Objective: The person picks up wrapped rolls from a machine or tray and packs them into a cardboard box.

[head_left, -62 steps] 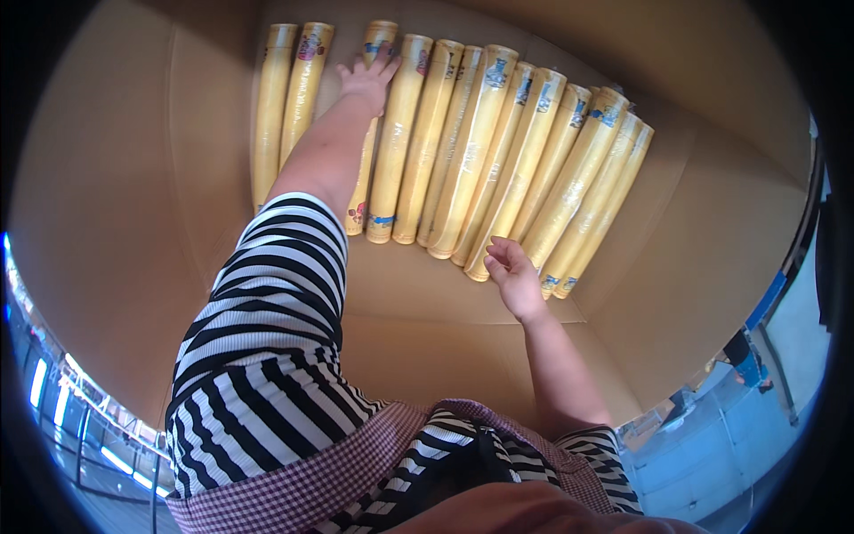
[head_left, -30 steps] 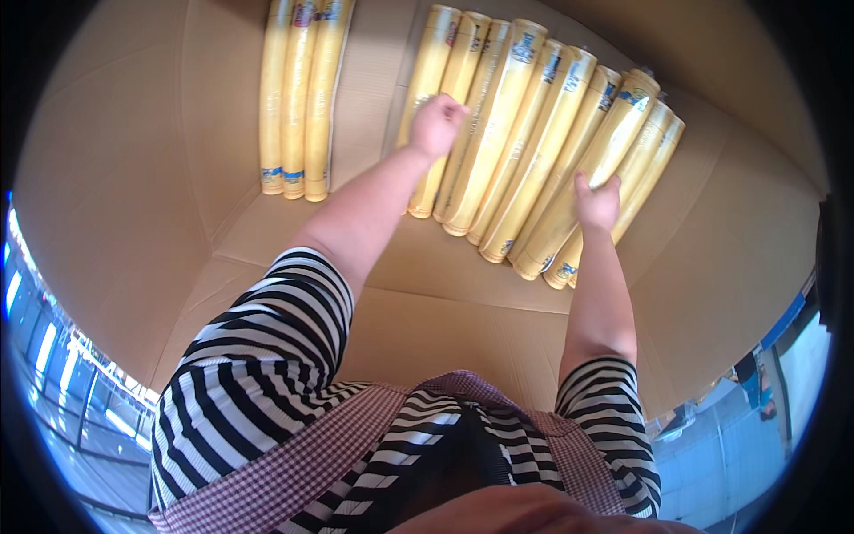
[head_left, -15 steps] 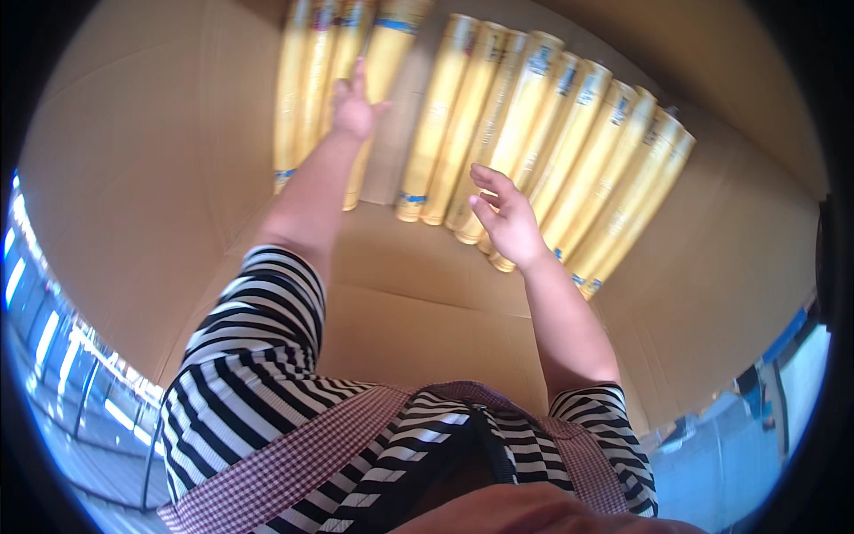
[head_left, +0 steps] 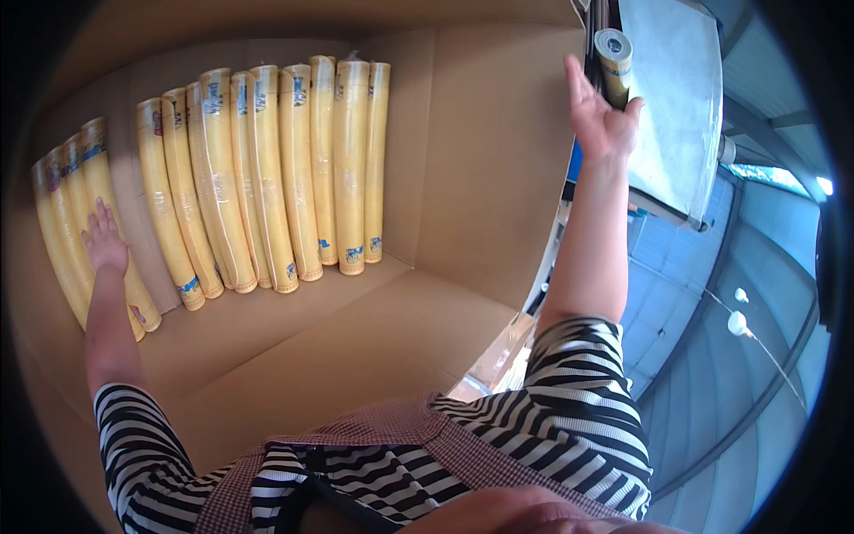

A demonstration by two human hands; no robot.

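Several yellow plastic-wrapped rolls stand upright side by side in a large cardboard box (head_left: 498,169). My left hand (head_left: 107,238) lies with fingers spread against a roll (head_left: 95,160) in the group at the far left. Beyond the box's right edge, my right hand (head_left: 605,129) reaches out open, thumb and fingers apart. Just past its fingers is the end of another wrapped yellow roll (head_left: 616,67), resting by a pale flat surface. Whether my right hand touches this roll I cannot tell.
A wider gap separates the left group from the larger group of rolls (head_left: 267,178). The box's right wall ends beside my right forearm. Outside it stand the pale-topped table or machine (head_left: 672,107) and, farther off, hanging white lamps (head_left: 737,323).
The view has swung to the right. My right hand has gone from in front of the rolls to outside the box, near a separate roll. My left hand stays at the left group.
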